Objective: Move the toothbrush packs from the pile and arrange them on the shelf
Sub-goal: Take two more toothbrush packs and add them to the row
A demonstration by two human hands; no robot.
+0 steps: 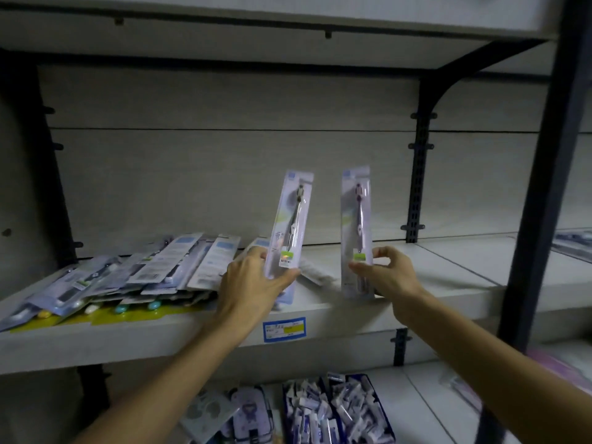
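Shelf (416,270) bare rightward of pile (128,277); left hand (253,283) and right hand (389,274) each grip one upright pack (290,225), (357,232).

Head view, close, facing shelf (352,318) front.

A sprawling pile of toothbrush packs (128,277) blocks the left half of the middle shelf (448,267), reaching its front edge. To the right the board lies bare back to the rear panel, open to a reaching hand. 2 upright packs, a grey-brush pack (290,232) and a purple-brush pack (357,232), stand in the middle with a gap between. A dark post (541,200) and bracket (426,100) bound the right; the upper shelf (256,24) caps headroom.
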